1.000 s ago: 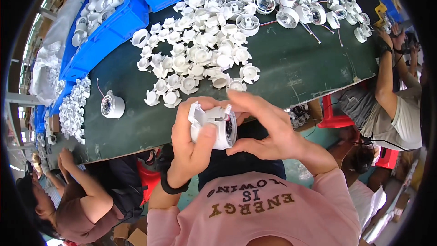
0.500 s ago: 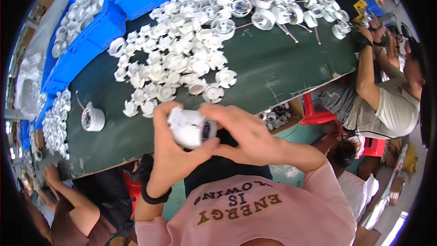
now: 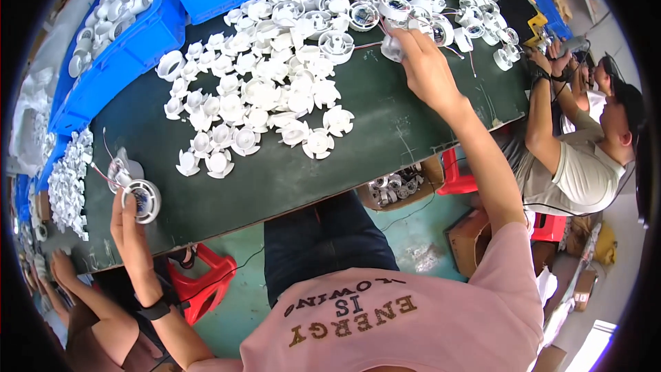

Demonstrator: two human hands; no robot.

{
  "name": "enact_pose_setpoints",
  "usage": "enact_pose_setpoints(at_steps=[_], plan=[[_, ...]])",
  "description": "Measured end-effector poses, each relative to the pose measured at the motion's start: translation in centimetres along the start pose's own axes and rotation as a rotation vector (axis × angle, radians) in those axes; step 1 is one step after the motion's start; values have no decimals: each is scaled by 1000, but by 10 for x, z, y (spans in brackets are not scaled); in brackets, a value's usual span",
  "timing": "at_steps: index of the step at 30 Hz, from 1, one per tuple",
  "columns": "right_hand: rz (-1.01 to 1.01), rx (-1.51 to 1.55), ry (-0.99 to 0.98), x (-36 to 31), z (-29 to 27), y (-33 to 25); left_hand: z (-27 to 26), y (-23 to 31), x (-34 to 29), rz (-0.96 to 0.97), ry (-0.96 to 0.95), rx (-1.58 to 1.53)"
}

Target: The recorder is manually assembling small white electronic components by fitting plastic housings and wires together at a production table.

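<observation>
At the left of the table, my left hand (image 3: 128,224) has its fingers closed on the edge of a white round fan housing (image 3: 145,201) with a circuit board inside. Just behind it lies another white housing (image 3: 127,165) with thin wires. My right hand (image 3: 428,69) reaches to the far right pile, its fingers pinched on a whitish fan housing (image 3: 393,49), partly hidden and blurred. Beside that hand are several white round housings (image 3: 395,7), some trailing wires. Many white fan impellers (image 3: 261,93) are spread over the middle of the table.
Blue bins (image 3: 117,76) of white parts line the back left of the green table (image 3: 227,200). Small white pieces (image 3: 71,186) are heaped at the left edge. A cardboard box (image 3: 403,186) of parts stands below the front edge. Co-workers sit at both sides.
My hands have parted. The left has carried a housing to the left, beside the one lying there; the right has gone out to the far right pile of housings.
</observation>
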State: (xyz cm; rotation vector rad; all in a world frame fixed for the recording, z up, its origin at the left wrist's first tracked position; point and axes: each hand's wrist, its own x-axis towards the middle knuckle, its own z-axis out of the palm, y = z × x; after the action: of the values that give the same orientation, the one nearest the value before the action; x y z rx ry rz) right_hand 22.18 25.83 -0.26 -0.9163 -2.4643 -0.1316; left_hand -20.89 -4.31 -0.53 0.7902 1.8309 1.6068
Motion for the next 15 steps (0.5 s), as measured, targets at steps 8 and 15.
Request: enact_pose_setpoints(at_steps=[8,15], plan=[[82,182,-107,-22,-20,-35,-22,-15,18,412,345,674],[273,504,-68,-23,-20,-85,137,47,-32,861,-428,626]])
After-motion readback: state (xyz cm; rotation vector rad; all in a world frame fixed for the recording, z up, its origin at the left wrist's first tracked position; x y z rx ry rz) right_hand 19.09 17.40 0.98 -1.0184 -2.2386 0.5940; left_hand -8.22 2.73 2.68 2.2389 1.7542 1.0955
